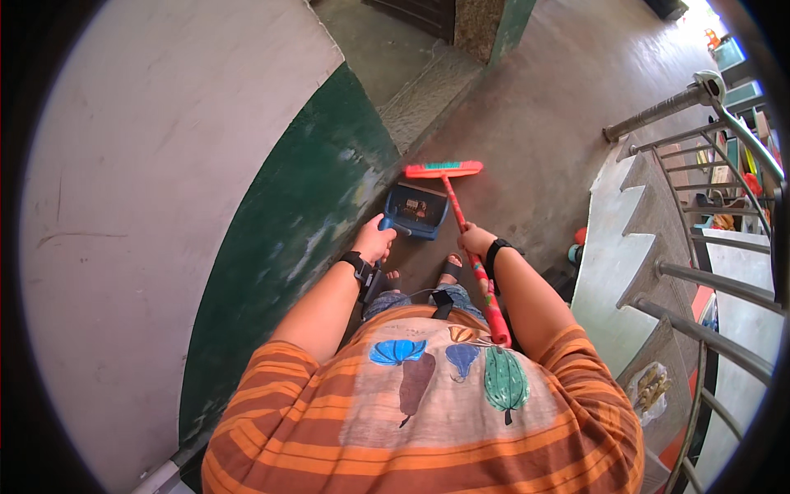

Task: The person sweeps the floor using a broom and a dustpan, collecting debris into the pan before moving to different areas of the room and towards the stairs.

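Concrete floor point(527, 140), left hand point(374, 240) gripping blue dustpan point(416, 211), contents unclear, right hand point(476, 240) on broom point(465, 239)

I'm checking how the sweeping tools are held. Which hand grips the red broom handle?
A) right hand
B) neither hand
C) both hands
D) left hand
A: the right hand grips the red broom, while the left hand holds the blue dustpan.

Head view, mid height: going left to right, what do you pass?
White and green wall → left hand on the blue dustpan → right hand gripping the red broom → concrete stair side → metal railing.
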Demonstrator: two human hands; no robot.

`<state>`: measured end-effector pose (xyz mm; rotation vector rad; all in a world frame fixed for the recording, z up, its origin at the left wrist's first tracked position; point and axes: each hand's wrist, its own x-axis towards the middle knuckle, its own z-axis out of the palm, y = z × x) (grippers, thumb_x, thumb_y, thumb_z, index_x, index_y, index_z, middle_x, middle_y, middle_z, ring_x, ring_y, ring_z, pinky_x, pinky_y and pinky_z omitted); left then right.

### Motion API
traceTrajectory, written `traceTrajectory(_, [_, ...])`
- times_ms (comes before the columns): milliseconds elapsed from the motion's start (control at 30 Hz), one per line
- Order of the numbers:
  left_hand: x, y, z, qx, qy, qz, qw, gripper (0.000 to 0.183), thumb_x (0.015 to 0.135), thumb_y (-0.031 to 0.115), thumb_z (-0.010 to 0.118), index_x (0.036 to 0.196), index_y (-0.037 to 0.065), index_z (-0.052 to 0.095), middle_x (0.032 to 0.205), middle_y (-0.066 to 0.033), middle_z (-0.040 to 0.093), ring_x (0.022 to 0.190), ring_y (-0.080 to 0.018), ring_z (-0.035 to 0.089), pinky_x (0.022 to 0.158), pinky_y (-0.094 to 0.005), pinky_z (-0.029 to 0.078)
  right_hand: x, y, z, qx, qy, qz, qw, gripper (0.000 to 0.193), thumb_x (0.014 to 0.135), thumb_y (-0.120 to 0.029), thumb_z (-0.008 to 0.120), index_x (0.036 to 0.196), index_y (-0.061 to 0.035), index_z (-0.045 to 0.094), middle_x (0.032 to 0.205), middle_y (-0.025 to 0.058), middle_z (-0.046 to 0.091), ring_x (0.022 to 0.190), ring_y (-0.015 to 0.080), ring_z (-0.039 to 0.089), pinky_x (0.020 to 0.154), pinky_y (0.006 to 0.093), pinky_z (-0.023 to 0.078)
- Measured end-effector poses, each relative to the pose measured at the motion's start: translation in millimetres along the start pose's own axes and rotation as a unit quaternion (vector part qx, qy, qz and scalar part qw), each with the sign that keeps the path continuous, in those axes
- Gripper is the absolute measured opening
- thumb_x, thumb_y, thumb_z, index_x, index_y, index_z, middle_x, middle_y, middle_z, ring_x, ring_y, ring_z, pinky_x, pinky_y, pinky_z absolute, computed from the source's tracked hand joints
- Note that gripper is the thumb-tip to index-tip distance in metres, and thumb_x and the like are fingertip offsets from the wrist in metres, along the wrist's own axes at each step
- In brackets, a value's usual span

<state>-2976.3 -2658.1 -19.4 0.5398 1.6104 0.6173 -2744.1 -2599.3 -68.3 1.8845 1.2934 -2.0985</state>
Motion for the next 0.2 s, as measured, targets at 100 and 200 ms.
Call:
traceTrajectory(100, [4.0,-10.6,-15.9,0.003,-0.008,-0.002,1.0,0.055,0.075,0.008,0.051,0.127,0.006,0.032,0.054,0.0002,0.042,0.037,-0.0086,0.039,0.033,-0.0255,0.034,-11.7,19.4,16.2,0.018,-0.065,0.012,0.998,0.029,0.068,-0.001,0.049,0.095,-0.0076,0.041,0.058,0.0046,0.045,0.042,0.0175,0.045,0.034,0.0311,0.038])
traceTrajectory(200, [-4.2,-13.7,-32.5,-0.007,-0.029,-0.007,1.0,0.057,0.075,0.01,0.052,0.128,0.01,0.032,0.054,-0.0001,0.044,0.037,-0.0093,0.04,0.034,-0.0273,0.035,-54.7,2.4,19.9,0.056,-0.105,0.046,0.992,0.063,0.069,-0.004,0.05,0.128,-0.0118,0.029,0.057,0.0032,0.046,0.04,0.0153,0.047,0.035,0.0274,0.042])
